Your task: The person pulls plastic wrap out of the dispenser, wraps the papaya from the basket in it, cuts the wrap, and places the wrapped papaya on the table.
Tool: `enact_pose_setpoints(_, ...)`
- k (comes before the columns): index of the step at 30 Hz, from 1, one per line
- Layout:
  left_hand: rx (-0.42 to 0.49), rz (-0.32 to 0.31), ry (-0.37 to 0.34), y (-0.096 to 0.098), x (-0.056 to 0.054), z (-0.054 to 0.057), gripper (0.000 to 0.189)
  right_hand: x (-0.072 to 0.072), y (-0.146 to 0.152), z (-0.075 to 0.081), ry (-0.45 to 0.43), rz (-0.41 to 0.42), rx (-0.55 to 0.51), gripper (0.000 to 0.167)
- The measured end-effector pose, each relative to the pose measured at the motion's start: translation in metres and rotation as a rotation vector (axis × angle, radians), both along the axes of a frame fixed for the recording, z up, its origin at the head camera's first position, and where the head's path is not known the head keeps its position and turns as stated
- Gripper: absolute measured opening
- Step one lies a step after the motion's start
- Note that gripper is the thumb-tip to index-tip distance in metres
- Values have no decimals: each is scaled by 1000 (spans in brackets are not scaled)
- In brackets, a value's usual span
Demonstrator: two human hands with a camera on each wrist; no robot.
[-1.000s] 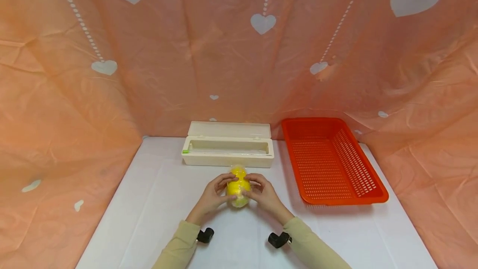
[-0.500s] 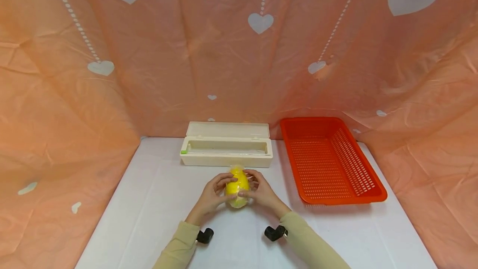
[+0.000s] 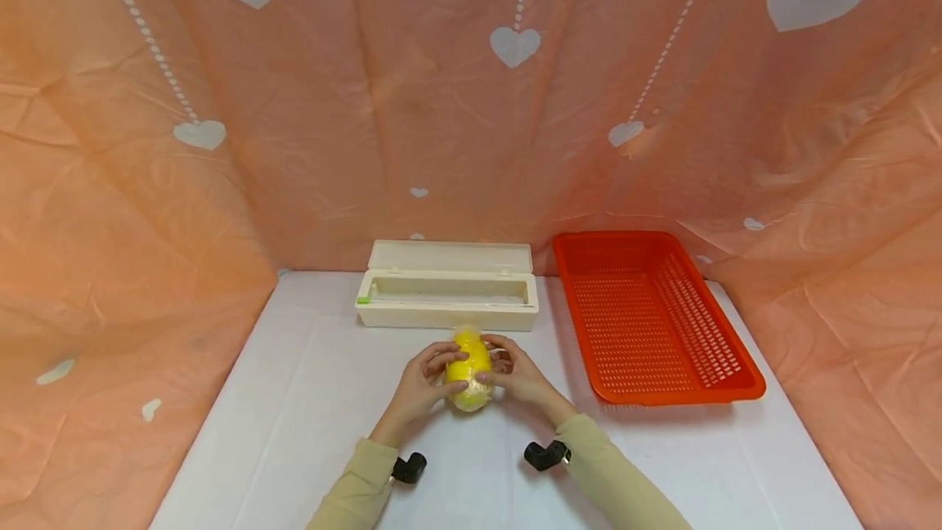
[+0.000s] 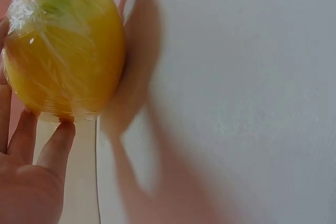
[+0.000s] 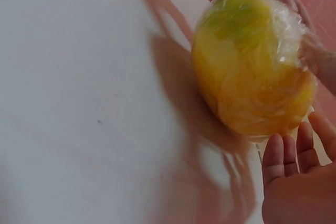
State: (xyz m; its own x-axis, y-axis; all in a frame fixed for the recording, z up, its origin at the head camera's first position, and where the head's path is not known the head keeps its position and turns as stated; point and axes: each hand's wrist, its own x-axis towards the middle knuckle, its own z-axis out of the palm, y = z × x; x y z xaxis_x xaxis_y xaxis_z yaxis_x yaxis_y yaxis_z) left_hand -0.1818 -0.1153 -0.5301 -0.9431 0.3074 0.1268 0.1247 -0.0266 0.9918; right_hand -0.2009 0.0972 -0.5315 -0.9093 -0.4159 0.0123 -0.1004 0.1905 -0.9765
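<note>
A rounded yellow fruit with a green end, which I cannot name more exactly, is wrapped in clear, crinkled cling film. Both hands hold it between them over the table, in front of the white box. My left hand grips its left side, fingers curved along the far part and thumb at the near part. On the other side, my right hand grips it in the same way. In the left wrist view the wrapped fruit shows its green end, with fingertips at its lower edge. Bunched film glints near that end in the right wrist view.
Behind the hands stands a white cling film box, its lid raised and a roll inside. At the right lies a red perforated basket. A white cloth covers the table, and an orange curtain encloses the back and sides.
My right hand has shifted slightly forward, its index finger now farther along the fruit and its thumb moved over the film. The left hand keeps almost the same hold.
</note>
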Motion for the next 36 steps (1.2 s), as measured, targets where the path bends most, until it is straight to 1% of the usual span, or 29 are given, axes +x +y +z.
enact_pose_setpoints(2, -5, 0, 7, -1, -3, -8, 56, -4, 0, -8, 2, -9, 2, 67)
enact_pose_setpoints(5, -44, 7, 57, -4, -6, -12, 64, -8, -1, -12, -7, -34, 20, 76)
enact_pose_setpoints(8, -158, 39, 118, -9, -10, -12, 77, -10, 0, -13, -12, -51, 54, 86)
enact_pose_setpoints(11, -309, 43, 145, -13, -17, -10, 91, -14, 1, -15, 16, -20, 89, 95)
enact_pose_setpoints(13, -380, 9, 146, -15, -22, -8, 101, -17, 1, -16, 30, 20, 87, 100)
enact_pose_setpoints(17, -449, -82, 101, -18, -30, -4, 116, -21, 3, -14, 28, 91, 96, 107)
enact_pose_setpoints(20, -495, -150, 78, -19, -34, -3, 120, -21, 4, -10, 18, 122, 134, 107)
enact_pose_setpoints(22, -519, -184, 89, -20, -36, -3, 119, -21, 3, -7, 24, 148, 156, 108)
enact_pose_setpoints(25, -578, -210, 103, -22, -36, -3, 117, -21, 3, -3, 67, 184, 214, 108)
enact_pose_setpoints(29, -663, -210, 168, -23, -37, 1, 115, -22, 4, 4, 183, 226, 314, 106)
enact_pose_setpoints(32, -685, -224, 225, -23, -37, 5, 113, -24, 4, 7, 262, 276, 355, 98)
enact_pose_setpoints(34, -692, -239, 240, -24, -38, 8, 111, -25, 5, 7, 299, 311, 368, 93)
enact_pose_setpoints(36, -704, -251, 243, -24, -38, 9, 109, -26, 5, 6, 332, 327, 379, 89)
